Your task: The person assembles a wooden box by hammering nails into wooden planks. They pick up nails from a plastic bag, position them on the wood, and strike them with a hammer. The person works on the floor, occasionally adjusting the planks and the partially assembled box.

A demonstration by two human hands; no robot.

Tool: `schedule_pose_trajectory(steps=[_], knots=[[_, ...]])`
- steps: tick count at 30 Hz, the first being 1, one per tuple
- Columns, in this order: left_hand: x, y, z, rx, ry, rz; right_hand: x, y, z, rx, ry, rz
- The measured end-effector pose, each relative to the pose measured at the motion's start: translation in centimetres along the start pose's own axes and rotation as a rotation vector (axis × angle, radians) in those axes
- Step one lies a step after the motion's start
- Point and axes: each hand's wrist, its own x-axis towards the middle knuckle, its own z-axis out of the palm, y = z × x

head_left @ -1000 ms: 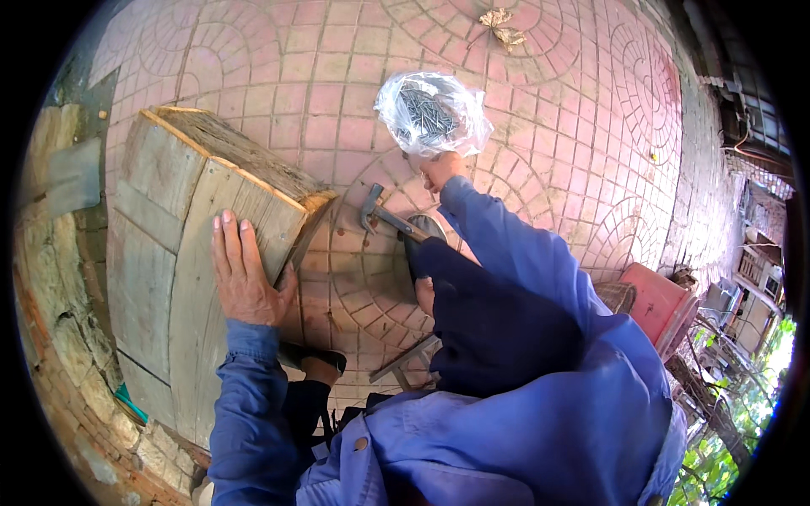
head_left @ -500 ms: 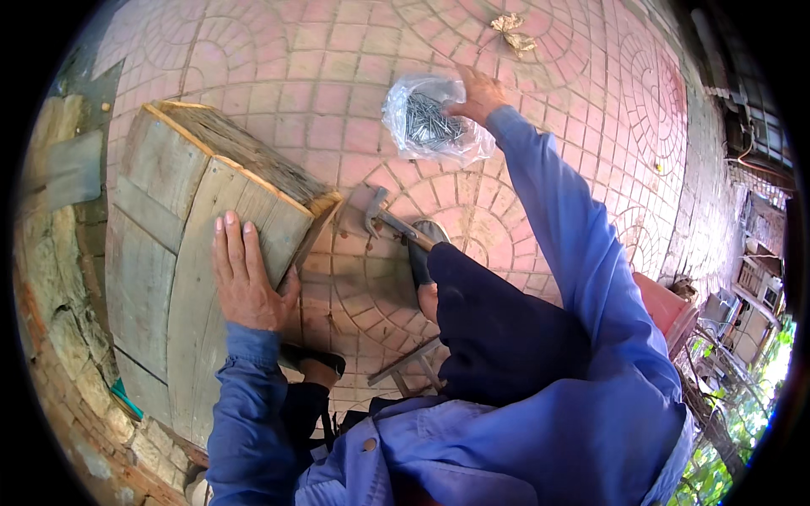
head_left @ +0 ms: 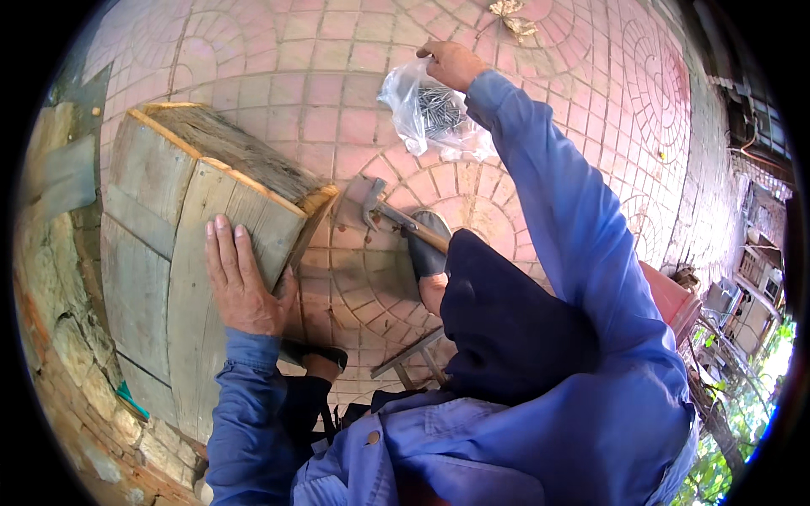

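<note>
My left hand [head_left: 245, 282] lies on the weathered wooden box [head_left: 139, 228], its fingers stretched flat over the planks and the thumb at the near right edge. Out in front, my right hand [head_left: 454, 66] pinches the upper rim of a clear plastic bag [head_left: 405, 97]. Loose metal nails [head_left: 439, 111] fill the bag's bottom, which rests on the paving. Between box and bag, a claw hammer [head_left: 390, 211] has its head toward the box. Its wooden handle passes over my shoe and under my dark trouser leg.
Pink patterned paving [head_left: 354, 126] spreads around the box and bag. Dry leaves [head_left: 515, 21] lie at the far side. A small stool [head_left: 409, 354] stands by my legs, a red container [head_left: 666, 295] at the right. Rough stones [head_left: 72, 329] line the left.
My right hand has moved up and left from the bag's right side to its upper rim, and the plastic there is drawn upward. The left hand stays on the box.
</note>
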Motion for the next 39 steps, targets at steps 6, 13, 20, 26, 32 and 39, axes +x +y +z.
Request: schedule_pose_trajectory(steps=[6, 13, 20, 26, 32, 39], knots=[[0.0, 0.1, -0.1, 0.033, 0.004, 0.004, -1.4, -1.0, -1.2, 0.065, 0.443, -0.211], [-0.1, -0.2, 0.0, 0.031, 0.001, 0.011, -9.8, -4.3, 3.9, -0.192, -0.091, 0.068], [0.2, -0.1, 0.1, 0.014, 0.006, 0.021, -9.3, 3.7, 10.0, -0.188, 0.042, 0.254], [-0.4, -0.3, 0.0, 0.006, -0.012, -0.003, -6.8, 1.7, 7.1, -0.168, 0.099, 0.198], [0.0, -0.3, 0.1, 0.006, -0.004, 0.001, -6.5, 2.3, 7.6, 0.014, -0.096, 0.234], [-0.1, -0.2, 0.1, 0.02, -0.002, 0.0, -7.8, 1.2, 8.2, 0.621, 0.039, 0.491]])
